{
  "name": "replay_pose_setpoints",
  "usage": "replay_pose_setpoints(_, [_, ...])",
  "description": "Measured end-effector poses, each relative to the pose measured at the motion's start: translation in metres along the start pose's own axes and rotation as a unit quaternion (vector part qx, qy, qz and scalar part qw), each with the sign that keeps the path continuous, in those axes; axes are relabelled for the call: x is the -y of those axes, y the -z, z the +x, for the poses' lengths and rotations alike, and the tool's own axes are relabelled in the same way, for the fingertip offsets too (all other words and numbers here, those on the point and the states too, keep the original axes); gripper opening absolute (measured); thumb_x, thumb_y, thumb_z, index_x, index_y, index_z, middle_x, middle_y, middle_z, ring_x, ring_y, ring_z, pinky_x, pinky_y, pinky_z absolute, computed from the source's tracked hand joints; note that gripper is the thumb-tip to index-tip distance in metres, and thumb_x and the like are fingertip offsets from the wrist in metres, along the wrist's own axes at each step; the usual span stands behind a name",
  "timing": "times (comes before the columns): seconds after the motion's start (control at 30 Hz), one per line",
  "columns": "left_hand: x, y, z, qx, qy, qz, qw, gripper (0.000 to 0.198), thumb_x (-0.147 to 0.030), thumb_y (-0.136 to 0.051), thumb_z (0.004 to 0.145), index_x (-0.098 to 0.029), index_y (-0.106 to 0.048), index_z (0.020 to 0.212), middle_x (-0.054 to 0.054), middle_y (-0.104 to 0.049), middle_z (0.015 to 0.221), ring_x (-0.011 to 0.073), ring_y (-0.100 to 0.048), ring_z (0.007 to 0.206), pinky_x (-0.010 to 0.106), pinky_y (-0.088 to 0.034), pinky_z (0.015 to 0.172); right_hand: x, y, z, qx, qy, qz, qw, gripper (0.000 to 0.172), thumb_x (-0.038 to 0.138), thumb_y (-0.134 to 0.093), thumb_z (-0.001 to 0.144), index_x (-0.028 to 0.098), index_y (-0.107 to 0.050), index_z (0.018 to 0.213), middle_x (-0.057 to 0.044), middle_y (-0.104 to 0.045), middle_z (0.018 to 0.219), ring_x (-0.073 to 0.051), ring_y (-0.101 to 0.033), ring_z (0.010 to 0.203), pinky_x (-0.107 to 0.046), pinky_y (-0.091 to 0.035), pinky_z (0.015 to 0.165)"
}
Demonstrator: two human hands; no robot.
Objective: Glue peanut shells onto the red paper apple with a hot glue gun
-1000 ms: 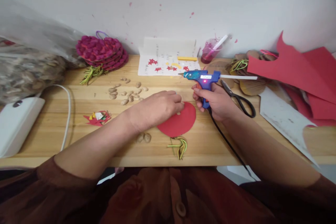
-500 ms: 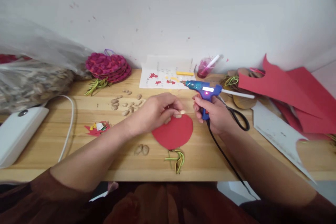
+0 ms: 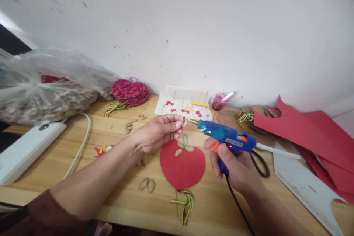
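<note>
Between thumb and fingers, my left hand (image 3: 163, 129) pinches a small peanut shell (image 3: 184, 121). My right hand (image 3: 235, 166) grips a blue hot glue gun (image 3: 225, 132), a finger on its orange trigger. The metal nozzle points left and reaches close to the shell; I cannot tell whether they touch. Below both hands a red paper disc (image 3: 182, 167) lies on the table, with several shells (image 3: 178, 152) near its top and a green cord loop (image 3: 185, 140) there. A yellow-green tassel (image 3: 188, 204) hangs from its lower edge.
Loose peanut shells (image 3: 151, 185) lie left of the disc. A plastic bag of shells (image 3: 63, 99) and a white box (image 3: 33, 151) with a cable stand left. Behind are magenta pieces (image 3: 129, 92), a paper with red stars (image 3: 166, 112) and a paint cup (image 3: 218, 102). Red sheets (image 3: 312, 132) lie right.
My left hand has lifted away from the disc with a shell, uncovering shells on it. The glue gun's nozzle has come to that shell. The view has tilted upward.
</note>
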State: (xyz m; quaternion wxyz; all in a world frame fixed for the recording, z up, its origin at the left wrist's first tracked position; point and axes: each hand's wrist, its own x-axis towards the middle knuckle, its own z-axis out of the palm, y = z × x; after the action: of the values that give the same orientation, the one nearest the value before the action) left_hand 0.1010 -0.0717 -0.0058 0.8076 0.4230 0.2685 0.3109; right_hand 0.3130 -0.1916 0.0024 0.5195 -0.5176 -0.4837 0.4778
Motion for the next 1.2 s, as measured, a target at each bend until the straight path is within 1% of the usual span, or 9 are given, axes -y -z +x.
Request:
replay_pose_setpoints(0.07, [0.0001, 0.0014, 0.0004, 0.002, -0.003, -0.005, 1.000, 0.032, -0.030, -0.089, 0.072, -0.015, -0.067, 0.089, 0.000, -0.062, 0.081, 0.0083, -0.056, 0.069, 0.023, -0.046, 0.067, 0.0014, -0.0020, -0.0026, -0.024, 0.004, -0.037, 0.999, 0.035, 0.059, -0.063, 0.092, 0.024, -0.067, 0.091, 0.004, -0.054, 0.047, -0.013, -0.043, 0.039, -0.028, -0.034, 0.043])
replay_pose_setpoints(0.13, [0.0000, 0.0023, 0.0006, 0.006, -0.003, -0.003, 1.000, 0.032, -0.028, -0.089, 0.072, -0.014, -0.068, 0.090, 0.000, -0.063, 0.082, 0.0079, -0.056, 0.069, 0.022, -0.046, 0.067, 0.0015, -0.0027, -0.0037, -0.034, 0.013, -0.062, 0.997, 0.034, 0.058, -0.063, 0.093, 0.024, -0.067, 0.091, 0.004, -0.054, 0.048, -0.013, -0.044, 0.041, -0.028, -0.035, 0.043])
replay_pose_setpoints(0.33, [-0.0013, 0.0034, -0.0005, 0.016, -0.008, -0.007, 1.000, 0.032, -0.027, -0.091, 0.071, -0.014, -0.071, 0.091, 0.000, -0.065, 0.081, 0.0072, -0.058, 0.070, 0.021, -0.047, 0.069, 0.0014, -0.0027, -0.0023, -0.040, 0.028, -0.097, 0.994, 0.035, 0.058, -0.062, 0.093, 0.024, -0.065, 0.084, 0.004, -0.053, 0.048, -0.013, -0.046, 0.041, -0.029, -0.037, 0.044])
replay_pose_setpoints(0.53, [-0.0008, 0.0049, -0.0002, 0.019, -0.007, -0.005, 1.000, 0.029, -0.025, -0.090, 0.073, -0.015, -0.071, 0.092, -0.001, -0.066, 0.081, 0.0075, -0.059, 0.071, 0.021, -0.048, 0.069, 0.0029, -0.0051, -0.0018, -0.044, 0.037, -0.117, 0.991, 0.036, 0.055, -0.062, 0.094, 0.024, -0.060, 0.076, 0.003, -0.054, 0.048, -0.013, -0.047, 0.041, -0.029, -0.036, 0.043])
replay_pose_setpoints(0.67, [0.0001, 0.0057, 0.0007, 0.021, -0.005, -0.007, 1.000, 0.030, -0.025, -0.090, 0.072, -0.014, -0.071, 0.092, -0.001, -0.065, 0.081, 0.0074, -0.059, 0.070, 0.021, -0.048, 0.069, 0.0020, -0.0053, -0.0017, -0.043, 0.040, -0.118, 0.991, 0.034, 0.054, -0.063, 0.094, 0.024, -0.062, 0.079, 0.004, -0.053, 0.049, -0.013, -0.046, 0.041, -0.029, -0.036, 0.044])
replay_pose_setpoints(0.9, [0.0000, 0.0043, 0.0002, 0.013, -0.006, -0.012, 1.000, 0.037, -0.029, -0.094, 0.067, -0.012, -0.071, 0.091, 0.000, -0.067, 0.079, 0.0080, -0.060, 0.070, 0.021, -0.047, 0.068, -0.0017, -0.0034, -0.0015, -0.041, 0.044, -0.141, 0.988, 0.036, 0.055, -0.060, 0.095, 0.021, -0.065, 0.083, 0.005, -0.053, 0.048, -0.011, -0.045, 0.042, -0.028, -0.035, 0.044])
replay_pose_setpoints(1.2, [0.0001, 0.0049, 0.0005, 0.016, -0.009, -0.008, 1.000, 0.036, -0.028, -0.093, 0.068, -0.012, -0.071, 0.092, 0.000, -0.067, 0.078, 0.0082, -0.060, 0.069, 0.021, -0.046, 0.069, -0.0018, -0.0048, -0.0008, -0.046, 0.043, -0.137, 0.989, 0.036, 0.054, -0.060, 0.095, 0.020, -0.064, 0.082, 0.005, -0.053, 0.047, -0.011, -0.045, 0.041, -0.027, -0.035, 0.044])
